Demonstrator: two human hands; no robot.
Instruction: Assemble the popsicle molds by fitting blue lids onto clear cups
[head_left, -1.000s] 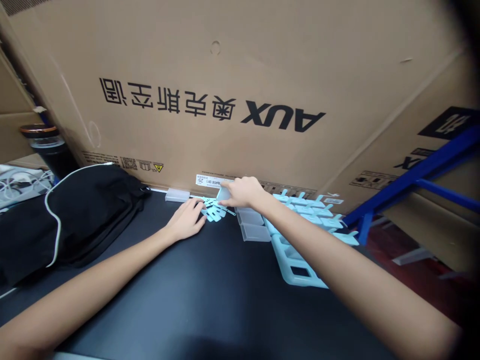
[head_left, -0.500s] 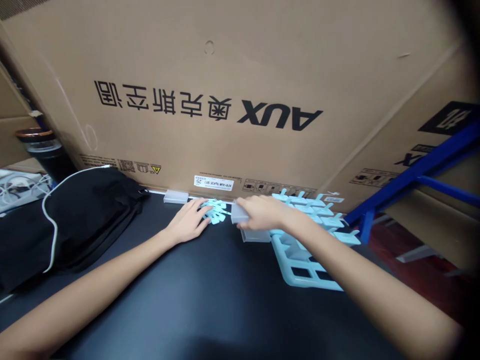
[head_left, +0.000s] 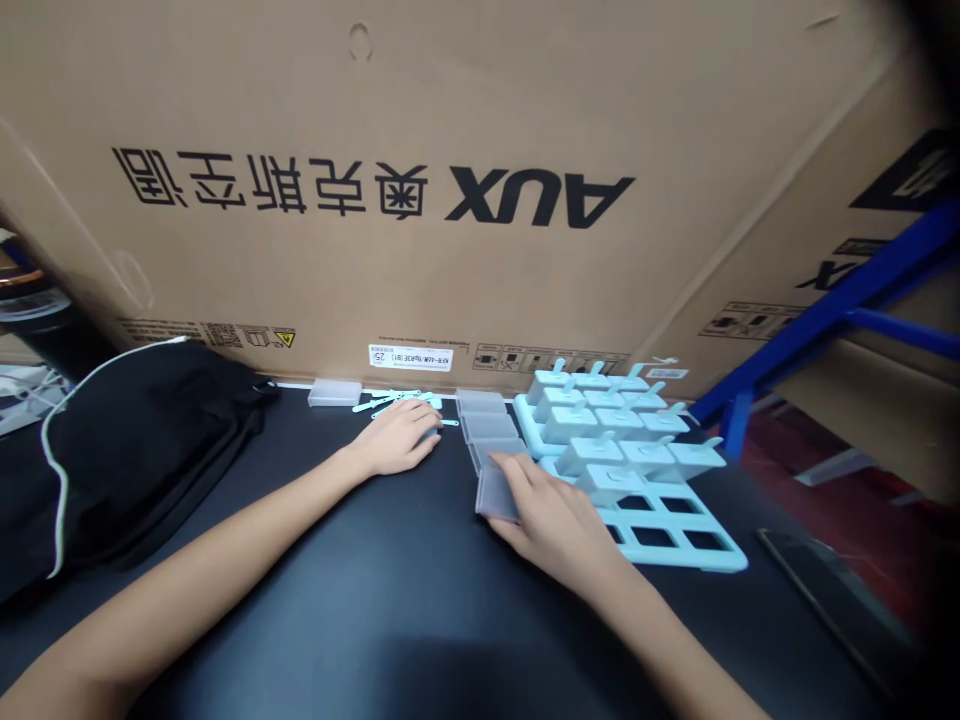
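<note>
My left hand (head_left: 397, 437) lies over a pile of light blue popsicle sticks (head_left: 382, 402) near the back of the dark table. Its fingers are bent down, with light blue pieces at the fingertips. Lower right, my right hand (head_left: 551, 515) grips a clear plastic cover (head_left: 495, 494) between thumb and fingers at the near end of a row of similar covers (head_left: 491, 428). Beside that row stands a light blue popsicle mould set (head_left: 652, 555). Several moulds with upright sticks sit in its frames, and the nearer frame shows open slots.
Another clear cover (head_left: 334, 393) lies left of the sticks. A black cloth bag (head_left: 150, 450) with a white cable (head_left: 64, 470) covers the left side. Behind stands a large cardboard box (head_left: 315, 270). A blue metal frame (head_left: 817, 310) and a dark flat object (head_left: 817, 590) are at right.
My right hand has moved nearer to me with a clear cover, now at the row's near end. My left hand's fingers have drawn closer together over the sticks. The view has shifted right.
</note>
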